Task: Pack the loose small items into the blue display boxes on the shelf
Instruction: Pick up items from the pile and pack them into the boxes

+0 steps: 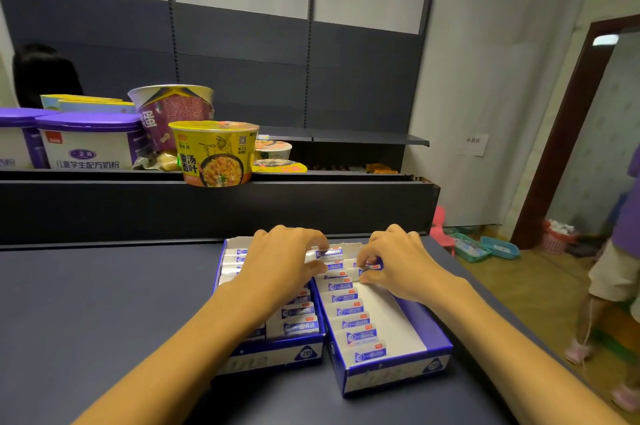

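Right hand (pixel 398 263) pinches a small white-and-blue wrapped eraser (pixel 370 268) between thumb and curled fingertips, at the far end of the right blue cardboard display box (pixel 391 372). Left hand (pixel 280 262) grips another small wrapped eraser (pixel 329 254) over the left blue cardboard display box (pixel 273 353). Both boxes sit side by side, touching, on the dark blue shelf board (pixel 104 303), holding rows of erasers

My left hand (pixel 280 258) rests curled over the left blue box (pixel 273 355), fingertips touching a small wrapped item (pixel 329 254) near its far end. My right hand (pixel 398 262) pinches another small item (pixel 371 267) above the right blue box (pixel 398 372), whose left column is filled with items. Both boxes sit side by side on the dark shelf (pixel 104 303). A yellow noodle bowl (pixel 214 154) stands on the ledge behind.
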